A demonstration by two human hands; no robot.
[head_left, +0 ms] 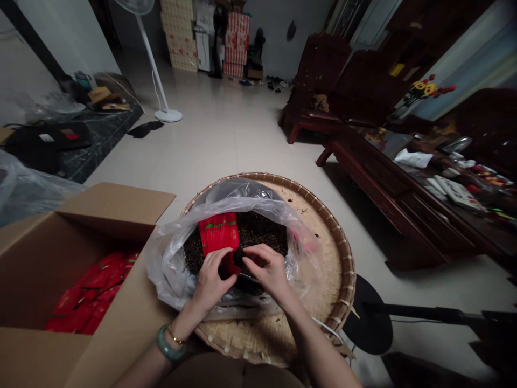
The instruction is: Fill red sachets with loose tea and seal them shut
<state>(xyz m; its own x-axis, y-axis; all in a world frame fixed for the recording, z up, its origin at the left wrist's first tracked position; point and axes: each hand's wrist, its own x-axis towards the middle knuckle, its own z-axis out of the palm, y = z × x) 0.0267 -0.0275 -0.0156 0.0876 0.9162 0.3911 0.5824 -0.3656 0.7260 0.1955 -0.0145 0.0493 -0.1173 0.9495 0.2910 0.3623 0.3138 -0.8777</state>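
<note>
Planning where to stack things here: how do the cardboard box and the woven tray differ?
The cardboard box is rectangular, brown and open-flapped; the round bamboo tray is woven and pale. The box holds loose red packets; the tray holds a clear plastic bag of dark leaves. Both are open-topped.

We look forward and down from one camera worn on our head, close above the woven bamboo tray (341, 258), with our left hand (212, 280) and right hand (269, 269) at lower center. Our right forearm (319, 345) enters at the bottom edge, while the tiled floor (226, 134) stretches away to stacked cartons (177, 35) at upper center.
</note>
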